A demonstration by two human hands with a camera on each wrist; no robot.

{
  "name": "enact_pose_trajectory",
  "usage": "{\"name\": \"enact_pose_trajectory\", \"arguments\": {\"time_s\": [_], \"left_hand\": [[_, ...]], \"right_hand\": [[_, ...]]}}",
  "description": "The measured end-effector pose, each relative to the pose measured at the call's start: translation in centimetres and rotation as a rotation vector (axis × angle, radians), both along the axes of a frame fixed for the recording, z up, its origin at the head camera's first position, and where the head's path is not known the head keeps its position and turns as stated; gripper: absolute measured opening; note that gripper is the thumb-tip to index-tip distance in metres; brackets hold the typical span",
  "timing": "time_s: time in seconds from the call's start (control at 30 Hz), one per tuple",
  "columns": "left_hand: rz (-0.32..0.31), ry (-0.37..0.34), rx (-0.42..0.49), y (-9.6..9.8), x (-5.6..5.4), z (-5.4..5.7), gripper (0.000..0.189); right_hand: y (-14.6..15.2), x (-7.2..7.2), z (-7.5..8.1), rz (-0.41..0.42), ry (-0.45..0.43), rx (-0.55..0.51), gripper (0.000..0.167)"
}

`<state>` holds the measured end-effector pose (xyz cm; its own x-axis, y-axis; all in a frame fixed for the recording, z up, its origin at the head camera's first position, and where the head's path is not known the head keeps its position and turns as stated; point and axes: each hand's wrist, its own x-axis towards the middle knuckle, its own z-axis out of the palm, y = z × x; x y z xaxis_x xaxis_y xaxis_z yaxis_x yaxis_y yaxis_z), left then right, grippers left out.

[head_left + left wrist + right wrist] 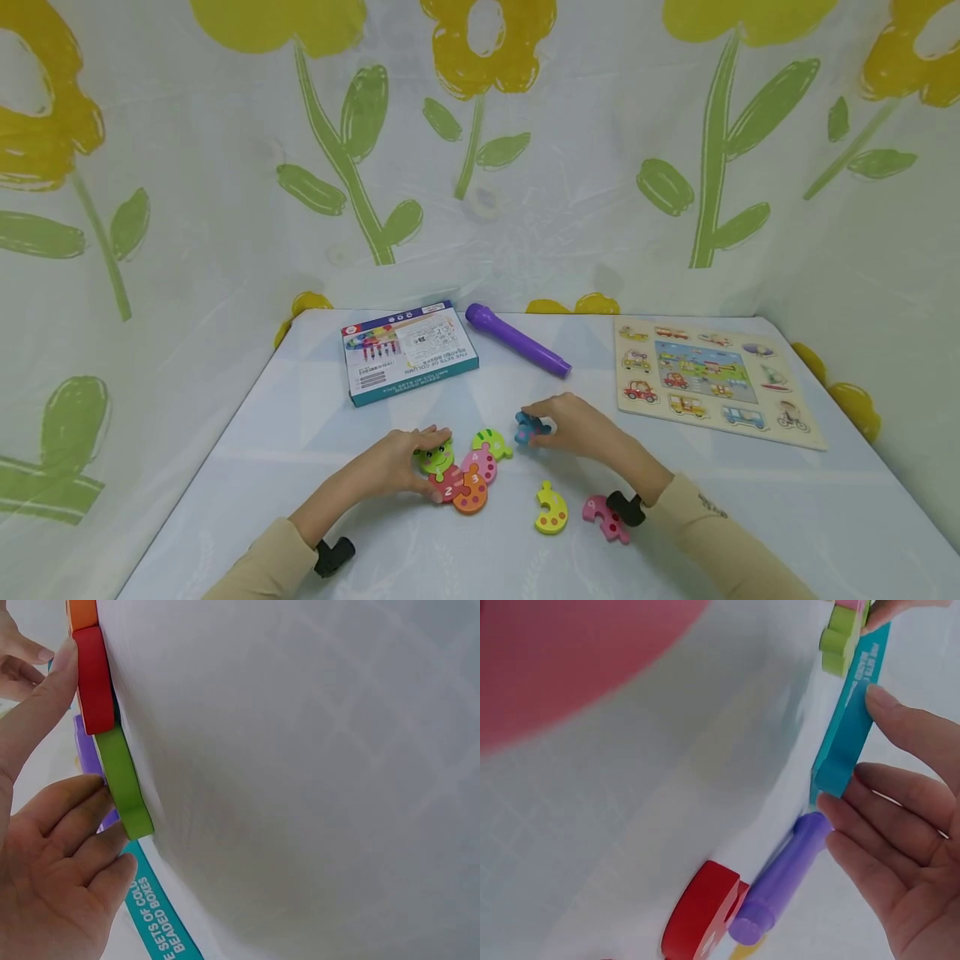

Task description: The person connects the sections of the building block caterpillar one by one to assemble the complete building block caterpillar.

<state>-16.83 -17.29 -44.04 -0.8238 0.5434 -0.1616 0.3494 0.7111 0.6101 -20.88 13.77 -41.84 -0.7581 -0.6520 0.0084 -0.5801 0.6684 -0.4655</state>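
Note:
A caterpillar puzzle of joined, numbered pieces lies in front of me: a green smiling head (437, 457), a red piece (447, 483), an orange piece (471, 490), a pink piece (480, 464) and a green-striped piece (490, 442). My left hand (393, 463) holds its left side, thumb against the red edge and fingers behind the head. In my right hand (576, 425), thumb and fingers pinch a blue puzzle piece (849, 742) just right of the striped end. Nearer me lie a yellow piece (552, 510) and a pink piece with a 9 (606, 518), partly behind the right wrist camera.
A flat blue-and-white box (412, 354) lies at the back left, with a purple toy microphone (517, 340) beside it. On the right is a wooden vehicle puzzle board (712, 379). The right wrist view also shows a red piece (701, 911) near the microphone. A flowered cloth hangs behind the table.

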Motion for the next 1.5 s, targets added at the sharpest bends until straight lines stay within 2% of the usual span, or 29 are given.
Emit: {"name": "enact_pose_trajectory", "arguments": {"time_s": [0.2,0.53,1.3,1.5], "left_hand": [[0.012,-0.008,0.002,0.1,-0.1,0.0,0.086],[0.007,0.013,-0.013,0.2,0.1,-0.2,0.086],[0.031,0.004,0.004,0.0,0.2,-0.3,0.085],[0.032,0.003,0.008,0.1,0.2,-0.2,0.085]], "right_hand": [[-0.1,0.8,0.0,-0.005,0.022,-0.012,0.04],[-0.8,2.1,-0.1,-0.035,0.011,0.004,0.043],[-2.4,3.7,-0.2,-0.149,-0.008,0.065,0.048],[-2.5,3.7,-0.2,-0.138,0.01,0.068,0.046]]}}
